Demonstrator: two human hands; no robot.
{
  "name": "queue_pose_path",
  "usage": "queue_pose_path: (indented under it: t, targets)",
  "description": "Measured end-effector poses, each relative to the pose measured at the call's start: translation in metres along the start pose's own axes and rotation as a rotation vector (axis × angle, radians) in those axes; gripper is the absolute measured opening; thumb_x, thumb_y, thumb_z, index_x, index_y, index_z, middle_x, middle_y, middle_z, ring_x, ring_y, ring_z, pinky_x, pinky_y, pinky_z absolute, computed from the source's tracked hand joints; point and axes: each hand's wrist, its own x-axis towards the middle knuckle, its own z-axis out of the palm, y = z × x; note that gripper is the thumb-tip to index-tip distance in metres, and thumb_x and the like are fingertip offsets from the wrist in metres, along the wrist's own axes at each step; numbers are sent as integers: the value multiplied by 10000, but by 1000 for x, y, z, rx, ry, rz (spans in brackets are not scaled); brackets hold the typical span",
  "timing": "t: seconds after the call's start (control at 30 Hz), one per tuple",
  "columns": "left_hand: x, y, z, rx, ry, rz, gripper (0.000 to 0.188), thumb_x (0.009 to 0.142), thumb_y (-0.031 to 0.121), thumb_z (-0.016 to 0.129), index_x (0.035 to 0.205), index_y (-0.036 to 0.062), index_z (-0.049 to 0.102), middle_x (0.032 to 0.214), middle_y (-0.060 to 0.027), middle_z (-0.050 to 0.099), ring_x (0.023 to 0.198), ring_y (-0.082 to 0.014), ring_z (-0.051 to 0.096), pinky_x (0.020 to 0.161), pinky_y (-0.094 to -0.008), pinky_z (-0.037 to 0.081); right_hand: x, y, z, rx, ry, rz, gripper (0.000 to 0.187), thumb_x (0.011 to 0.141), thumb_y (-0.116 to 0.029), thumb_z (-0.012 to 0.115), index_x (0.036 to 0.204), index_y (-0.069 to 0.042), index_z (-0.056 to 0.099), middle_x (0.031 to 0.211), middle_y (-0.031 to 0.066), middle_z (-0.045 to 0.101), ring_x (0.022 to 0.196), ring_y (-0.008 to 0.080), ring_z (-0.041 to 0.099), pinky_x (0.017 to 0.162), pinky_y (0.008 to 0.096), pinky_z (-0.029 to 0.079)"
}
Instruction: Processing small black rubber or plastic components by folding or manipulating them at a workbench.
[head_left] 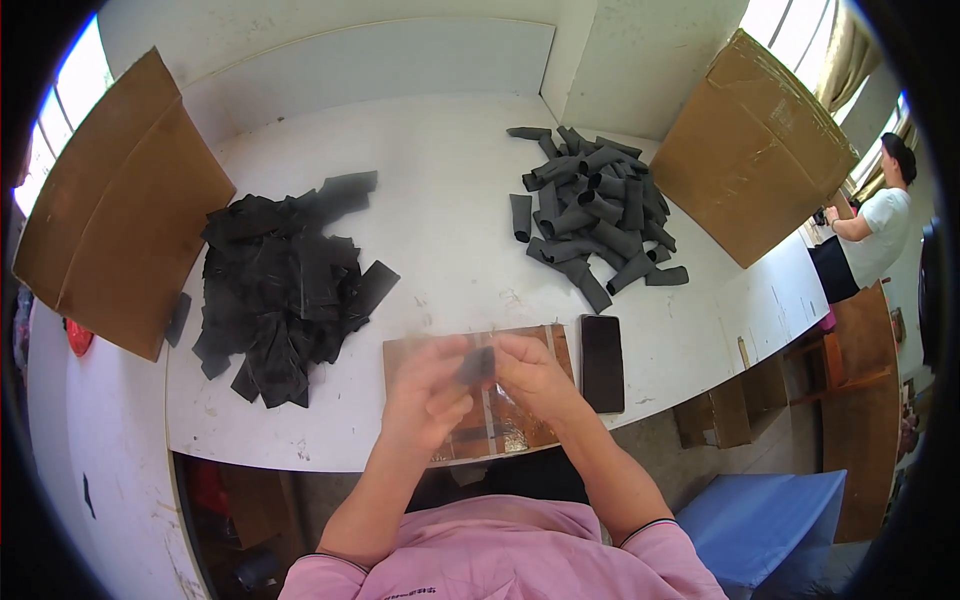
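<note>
My left hand (428,395) and my right hand (532,374) meet over a brown board (402,352) at the table's near edge. Between their fingers is a small dark grey piece of sheet material (477,366), which both hands grip. My left fingers are curled and slightly blurred; they partly cover the piece. To the left lies a heap of flat dark grey pieces (285,275). Farther off on the right is a pile of short dark grey rolled tubes (600,210), with open ends showing on several.
A black phone (602,364) lies right of the board on the white table (440,230). Cardboard panels stand upright at the left (120,210) and right (755,150). A person (872,230) in a white top works at the far right. A blue folded sheet (765,525) is below right.
</note>
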Motion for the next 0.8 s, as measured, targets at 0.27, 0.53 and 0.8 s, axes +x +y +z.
queue_pose_path:
  t: [0.27, 0.53, 0.8]
  targets:
    - [-3, 4, 12, -473, -151, -166, 225, 833, 60, 420, 1038, 2, 493, 776, -93, 564, 360, -46, 322, 342, -201, 261, -4, -37, 15, -147, -5, -64, 210, 861, -211, 493, 742, -38, 491, 651, -14, 470, 589, 55, 418, 541, 197, 357]
    - [-5, -10, 2, 1, 88, 10, 90, 811, 47, 467, 874, 18, 524, 748, -65, 580, 398, -37, 378, 336, -167, 257, -6, 9, -3, -108, 21, 9, 182, 869, -175, 470, 759, -36, 511, 656, -29, 468, 582, 47, 420, 537, 195, 379]
    - [-1, -15, 21, 992, 124, 523, 138, 804, 75, 526, 922, 8, 549, 759, -24, 566, 622, -59, 523, 511, -159, 389, -14, -3, 3, -549, 220, -174, 218, 837, -179, 499, 770, 24, 538, 591, 62, 495, 564, 115, 457, 514, 257, 372]
